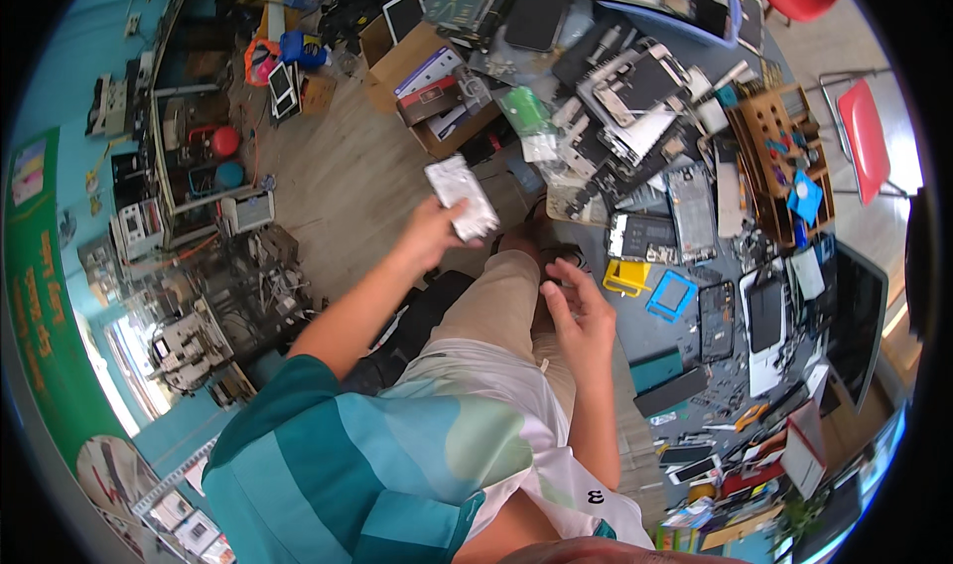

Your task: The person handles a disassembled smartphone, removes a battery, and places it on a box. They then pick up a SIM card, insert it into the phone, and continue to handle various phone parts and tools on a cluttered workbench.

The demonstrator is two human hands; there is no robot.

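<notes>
My left hand point(433, 232) is closed on a flat, silvery-white pouch point(462, 197), which it holds out over the floor beside an open cardboard box. The thumb lies across the pouch; what is inside cannot be seen. My right hand point(580, 312) hovers above my lap near the table's edge, its fingers loosely bent and apart, with nothing in them. Nearest to it on the table are a yellow plastic holder point(626, 277) and a blue frame point(672, 297). Opened phone parts, among them a metal phone housing point(692, 212), lie just beyond these.
The cardboard box point(434, 139) with small cartons stands on the floor ahead. Heaped phone parts point(635, 92) cover the grey table on my right, with a wooden tool rack point(781, 152) and a monitor point(860, 321) along its far side. Cluttered shelves point(184, 197) line the left. Red chairs point(864, 139) stand behind the table.
</notes>
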